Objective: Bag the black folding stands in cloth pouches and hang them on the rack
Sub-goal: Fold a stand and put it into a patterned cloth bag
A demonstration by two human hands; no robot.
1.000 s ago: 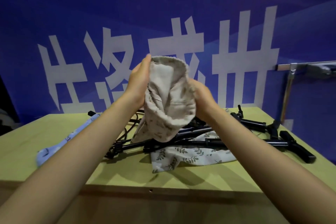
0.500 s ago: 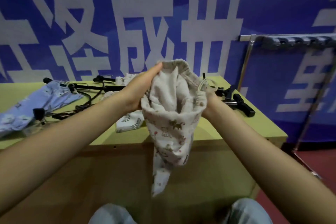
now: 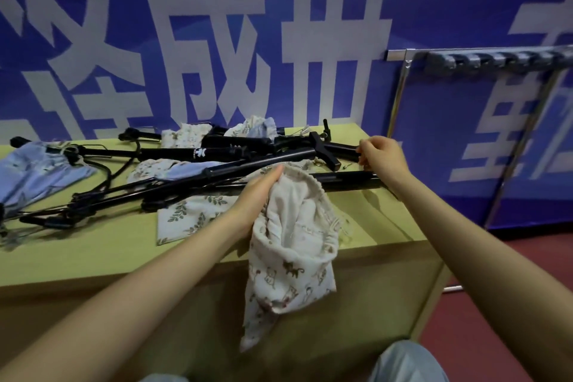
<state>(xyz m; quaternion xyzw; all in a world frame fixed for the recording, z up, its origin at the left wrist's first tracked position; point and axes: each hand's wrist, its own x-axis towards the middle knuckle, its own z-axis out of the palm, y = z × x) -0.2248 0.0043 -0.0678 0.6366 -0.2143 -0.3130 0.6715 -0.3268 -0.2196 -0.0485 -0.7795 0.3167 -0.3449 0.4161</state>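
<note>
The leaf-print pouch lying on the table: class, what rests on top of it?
Black folding stands cross the far end of the leaf-print pouch. The left hand and its animal-print pouch hide its right edge, so anything there cannot be seen.

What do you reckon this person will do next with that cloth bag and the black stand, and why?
Probably lift the black folding stand off the pile and feed its end into the cream animal-print cloth pouch. The right hand grips the stand's end on the yellow-green table, while the left hand holds the pouch's mouth open, and nothing is inside it yet.
</note>
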